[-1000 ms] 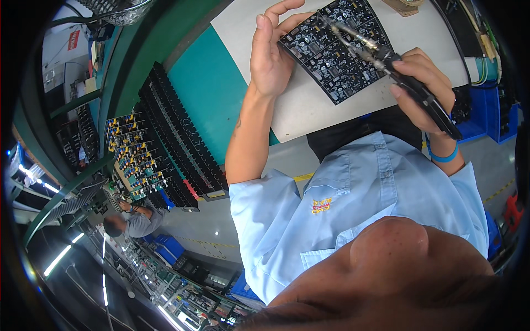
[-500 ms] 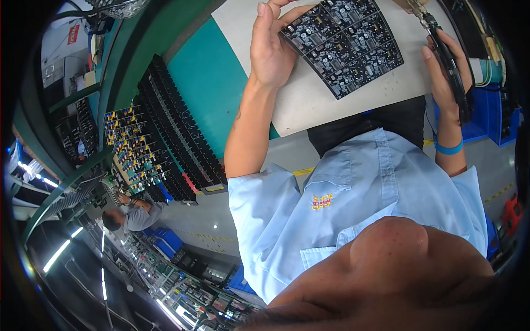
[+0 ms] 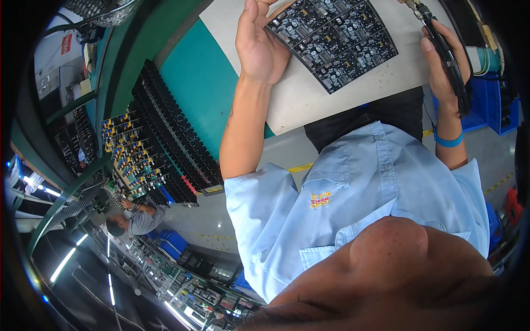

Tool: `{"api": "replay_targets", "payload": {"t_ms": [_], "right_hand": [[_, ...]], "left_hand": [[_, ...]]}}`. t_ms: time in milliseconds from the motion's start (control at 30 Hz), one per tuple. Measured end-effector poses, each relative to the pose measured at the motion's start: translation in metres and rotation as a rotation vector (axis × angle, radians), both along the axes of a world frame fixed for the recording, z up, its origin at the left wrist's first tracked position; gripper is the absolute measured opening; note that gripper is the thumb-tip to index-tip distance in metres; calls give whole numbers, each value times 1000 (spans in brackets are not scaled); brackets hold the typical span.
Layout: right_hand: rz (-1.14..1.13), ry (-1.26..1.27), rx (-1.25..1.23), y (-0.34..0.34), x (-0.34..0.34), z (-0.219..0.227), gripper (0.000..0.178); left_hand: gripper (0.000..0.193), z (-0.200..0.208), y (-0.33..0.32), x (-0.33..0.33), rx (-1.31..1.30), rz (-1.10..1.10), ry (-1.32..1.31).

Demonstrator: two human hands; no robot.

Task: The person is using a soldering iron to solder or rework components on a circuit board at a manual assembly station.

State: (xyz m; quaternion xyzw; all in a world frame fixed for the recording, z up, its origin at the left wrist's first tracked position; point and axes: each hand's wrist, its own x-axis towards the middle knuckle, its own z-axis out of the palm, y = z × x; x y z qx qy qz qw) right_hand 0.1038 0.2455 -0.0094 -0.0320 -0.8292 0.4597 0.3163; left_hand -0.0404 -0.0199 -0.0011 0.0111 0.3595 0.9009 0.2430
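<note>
My left hand [image 3: 259, 49] grips the left edge of a black circuit board panel [image 3: 337, 41], its fingers partly hidden behind it. Rows of small electronic parts cover the panel's face, divided by lines into several boards. It is tilted above a pale grey work surface [image 3: 292, 105]. To the right, my right hand [image 3: 444, 69] is closed around a long black hand tool [image 3: 446, 60] with a metal fitting at its far end. The tool's tip runs out at the top edge, and its exact kind is unclear. A blue band circles my right wrist.
A green mat [image 3: 199, 77] borders the work surface on the left. Beyond it stand black slotted racks [image 3: 174, 127] and boards with yellow and blue parts [image 3: 130, 146]. Blue bins [image 3: 488, 105] sit at the right. Another person [image 3: 138, 218] works at the far left.
The panel and my left hand have shifted slightly left and up in the picture. The surroundings have shifted a little too; both grips look the same.
</note>
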Motion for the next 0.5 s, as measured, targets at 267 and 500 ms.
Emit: {"api": "replay_targets", "payload": {"t_ms": [267,500], "right_hand": [[16,1,0,2,3,-4,39],[33,17,-68,-5,7,-1,39]], "left_hand": [[47,-5,4,4,210,-68,-86],[44,-11,-2,-3,217,-42,-51]]}}
